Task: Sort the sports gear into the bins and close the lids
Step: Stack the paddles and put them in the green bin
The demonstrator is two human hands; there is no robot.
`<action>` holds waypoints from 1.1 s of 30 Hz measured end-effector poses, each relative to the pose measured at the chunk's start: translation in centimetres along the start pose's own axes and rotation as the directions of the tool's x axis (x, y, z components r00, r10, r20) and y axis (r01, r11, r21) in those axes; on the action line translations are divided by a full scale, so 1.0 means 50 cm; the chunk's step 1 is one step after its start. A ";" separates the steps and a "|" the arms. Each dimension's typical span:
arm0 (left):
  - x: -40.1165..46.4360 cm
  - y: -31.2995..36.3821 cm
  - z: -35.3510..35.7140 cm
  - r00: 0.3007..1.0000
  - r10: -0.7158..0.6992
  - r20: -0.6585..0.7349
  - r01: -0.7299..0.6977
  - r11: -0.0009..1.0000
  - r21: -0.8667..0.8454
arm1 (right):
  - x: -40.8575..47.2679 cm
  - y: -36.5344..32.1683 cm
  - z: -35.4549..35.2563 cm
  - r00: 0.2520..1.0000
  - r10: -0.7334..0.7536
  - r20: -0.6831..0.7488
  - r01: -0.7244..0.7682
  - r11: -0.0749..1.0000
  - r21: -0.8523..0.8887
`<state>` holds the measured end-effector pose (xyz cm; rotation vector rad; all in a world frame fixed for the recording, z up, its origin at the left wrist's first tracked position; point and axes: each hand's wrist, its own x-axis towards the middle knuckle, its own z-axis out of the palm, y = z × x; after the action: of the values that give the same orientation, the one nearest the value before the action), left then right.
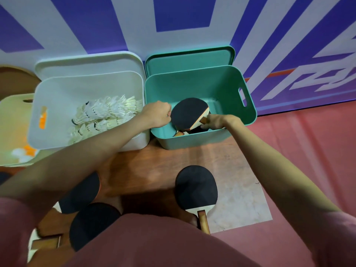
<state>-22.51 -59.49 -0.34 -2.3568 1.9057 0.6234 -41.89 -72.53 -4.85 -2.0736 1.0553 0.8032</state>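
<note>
Both arms are stretched forward over the green bin (202, 139). A black-faced table tennis paddle (187, 112) is gripped by its handle in the right hand (217, 121) and held tilted inside the bin, above other paddles. Its blade edge is touched by the left hand (157, 113), fingers curled. Shuttlecocks (104, 114) are piled in the neighbouring white bin (57, 135). More paddles (196, 189) lie on the table (150, 166).

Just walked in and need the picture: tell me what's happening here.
A person is sorting sports gear. Both hands are in the green bin: the right hand grips the handle of a paddle, the left hand steadies its edge. Shuttlecocks fill the white bin. Three paddles remain on the floor; both lids are open.
</note>
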 end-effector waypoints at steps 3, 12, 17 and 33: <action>-0.016 0.005 0.006 0.998 -0.021 -0.051 0.019 0.999 -0.039 | 0.004 0.005 -0.001 0.999 0.017 -0.034 -0.018 1.000 -0.020; -0.113 0.050 0.005 0.941 -0.119 -0.318 0.039 0.968 -0.246 | -0.090 -0.044 0.007 0.748 -0.130 -0.651 0.189 0.982 0.022; -0.218 0.077 0.043 0.795 -0.245 -0.555 -0.023 0.902 -0.432 | -0.205 -0.083 0.131 0.414 -0.299 -0.860 0.502 0.863 -0.059; -0.534 0.017 0.404 0.732 -0.672 -0.113 0.545 0.676 -0.495 | -0.272 0.021 0.529 0.901 0.026 -0.434 0.043 0.988 0.150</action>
<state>-33.21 -29.16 -9.73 -3.2804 0.9149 0.7047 -55.16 -46.47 -10.42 -2.1691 1.2959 0.2363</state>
